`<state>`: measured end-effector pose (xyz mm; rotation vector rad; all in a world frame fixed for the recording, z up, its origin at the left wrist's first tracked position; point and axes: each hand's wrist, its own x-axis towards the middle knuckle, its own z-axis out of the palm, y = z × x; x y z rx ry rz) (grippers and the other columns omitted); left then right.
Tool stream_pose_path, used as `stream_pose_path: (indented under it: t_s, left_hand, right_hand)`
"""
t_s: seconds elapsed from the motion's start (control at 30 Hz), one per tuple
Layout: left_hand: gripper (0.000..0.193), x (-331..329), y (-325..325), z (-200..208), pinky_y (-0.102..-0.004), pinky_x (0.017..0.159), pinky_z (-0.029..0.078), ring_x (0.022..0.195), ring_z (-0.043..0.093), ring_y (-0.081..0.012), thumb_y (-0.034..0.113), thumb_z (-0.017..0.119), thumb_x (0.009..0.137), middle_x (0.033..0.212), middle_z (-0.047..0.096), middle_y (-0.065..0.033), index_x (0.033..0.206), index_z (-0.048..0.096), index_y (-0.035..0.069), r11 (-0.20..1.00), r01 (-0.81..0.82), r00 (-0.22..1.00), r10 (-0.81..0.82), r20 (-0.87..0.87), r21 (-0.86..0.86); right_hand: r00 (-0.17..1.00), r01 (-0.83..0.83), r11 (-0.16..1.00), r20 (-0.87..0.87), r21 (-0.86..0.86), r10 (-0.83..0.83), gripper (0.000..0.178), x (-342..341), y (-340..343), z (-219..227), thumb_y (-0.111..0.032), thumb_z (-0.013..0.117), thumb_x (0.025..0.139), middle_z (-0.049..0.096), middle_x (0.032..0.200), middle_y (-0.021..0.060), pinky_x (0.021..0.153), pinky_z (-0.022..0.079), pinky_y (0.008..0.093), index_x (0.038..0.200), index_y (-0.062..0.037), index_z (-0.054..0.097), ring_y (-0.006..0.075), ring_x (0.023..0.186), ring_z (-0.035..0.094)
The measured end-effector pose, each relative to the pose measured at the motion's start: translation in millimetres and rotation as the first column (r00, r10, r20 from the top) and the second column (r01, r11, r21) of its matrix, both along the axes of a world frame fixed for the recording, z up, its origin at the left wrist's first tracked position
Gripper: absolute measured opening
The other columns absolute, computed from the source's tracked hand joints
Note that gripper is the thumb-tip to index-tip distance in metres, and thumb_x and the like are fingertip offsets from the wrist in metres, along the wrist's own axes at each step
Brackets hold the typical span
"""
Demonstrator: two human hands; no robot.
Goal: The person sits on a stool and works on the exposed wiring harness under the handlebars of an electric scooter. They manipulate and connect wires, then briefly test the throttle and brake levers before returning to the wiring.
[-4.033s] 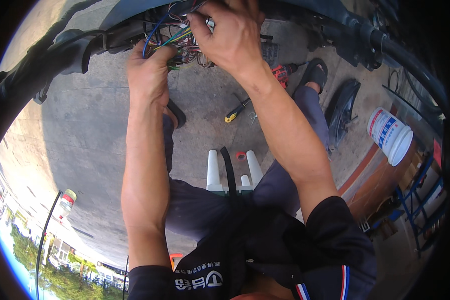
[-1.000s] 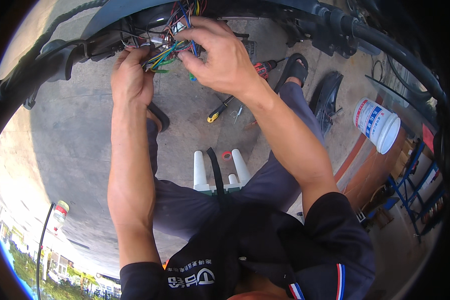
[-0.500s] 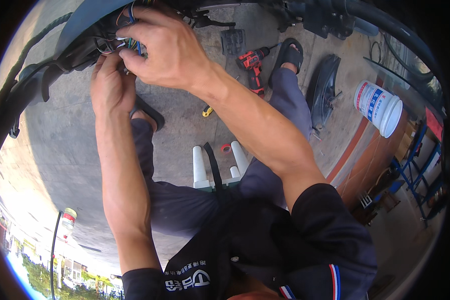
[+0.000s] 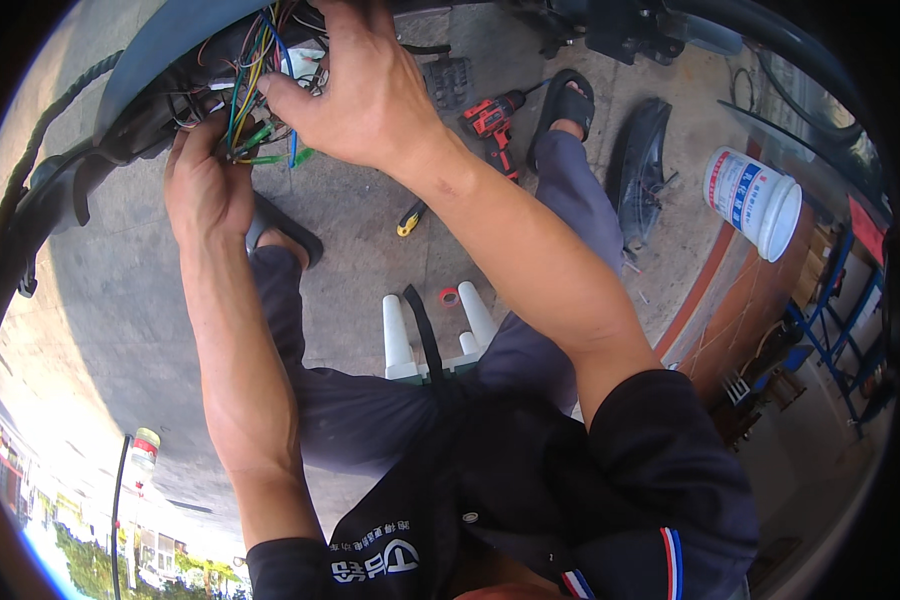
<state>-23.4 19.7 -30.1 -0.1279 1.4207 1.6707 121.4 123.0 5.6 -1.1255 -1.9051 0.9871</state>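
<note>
A bundle of thin coloured wires [image 4: 258,75], blue, yellow, green and red, hangs out of the dark vehicle body at the upper left. My left hand [image 4: 208,185] is closed at the lower end of the bundle, its fingertips pinching wires beside green-sleeved connectors [image 4: 260,140]. To the right of the wires is my right hand [image 4: 360,100], its thumb spread away from the fingers and lying near a white connector [image 4: 305,65]. The fingertips of that hand run up to the top edge, partly out of sight.
A red and black cordless drill [image 4: 492,125] lies on the paving, near a yellow-handled tool [image 4: 410,218] and a red tape roll [image 4: 449,296]. Further right are a black curved panel [image 4: 642,170] and a white bucket [image 4: 755,205]. Black bodywork [image 4: 65,190] runs along the left.
My right hand has moved up and right, off the spot beside my left hand. More of the wires and green connectors now show between the hands. The left hand has shifted slightly down and left.
</note>
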Motion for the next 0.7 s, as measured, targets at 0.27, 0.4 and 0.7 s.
stream_pose_path:
  t_s: [0.27,0.4,0.7]
  left_hand:
    - [0.024,0,-2,-2,-0.0388,0.087,0.051,0.101,0.063,-0.0247,-0.003,0.052,0.091,0.109,0.063,-0.0148,0.114,0.055,-0.007,0.998,-0.002,1.0,0.0,0.021,0.062]
    - [0.024,-1,-5,1,-0.0386,0.088,0.051,0.101,0.063,-0.0242,-0.002,0.051,0.093,0.111,0.063,-0.0154,0.115,0.054,-0.007,0.999,0.008,0.999,-0.01,0.033,0.052]
    - [0.018,-5,-6,5,-0.0377,0.088,0.052,0.101,0.064,-0.0253,0.001,0.05,0.095,0.108,0.064,-0.0169,0.109,0.057,-0.008,0.995,-0.005,0.999,0.002,0.04,0.098]
  right_hand:
    - [0.95,-0.313,0.94,-0.059,-0.135,0.308,0.076,-7,-4,-15,-0.019,0.068,0.076,0.062,0.111,0.0268,0.082,0.053,0.0432,0.142,0.0052,0.038,0.0397,0.092,0.065]
    - [0.934,-0.353,0.914,-0.125,-0.198,0.334,0.075,-14,-6,-14,-0.018,0.066,0.078,0.063,0.109,0.0274,0.083,0.053,0.0432,0.142,0.0063,0.036,0.0405,0.095,0.064]
    - [0.939,-0.342,0.932,-0.011,-0.115,0.343,0.065,-20,-2,-12,-0.03,0.07,0.081,0.066,0.099,0.0236,0.078,0.053,0.0449,0.133,0.0016,0.048,0.0406,0.09,0.065]
